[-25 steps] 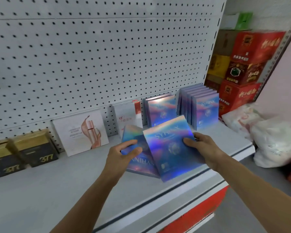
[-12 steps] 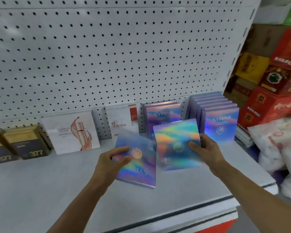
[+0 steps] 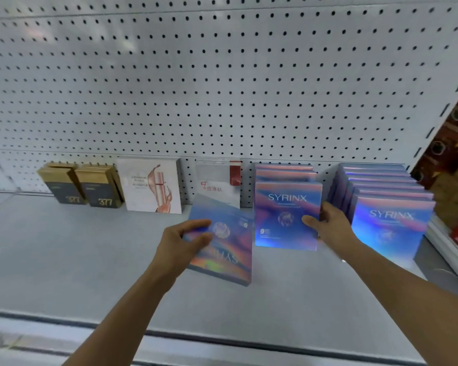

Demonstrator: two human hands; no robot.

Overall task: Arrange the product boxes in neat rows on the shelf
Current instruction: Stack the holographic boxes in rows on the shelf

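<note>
Right hand (image 3: 331, 225) grips a SYRINX box (image 3: 286, 215) standing at the front of the middle row, center-right, probably just seated. Left hand (image 3: 185, 241) holds a second box (image 3: 222, 249), tilted, upside-down; flip it next.

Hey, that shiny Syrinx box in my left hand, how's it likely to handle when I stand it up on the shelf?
The holographic box looks stiff: its edges stay straight in the left hand. The glossy film probably makes it slippery. Being thin and tall, it would likely tip if stood alone, so lean it against the middle row.
</note>
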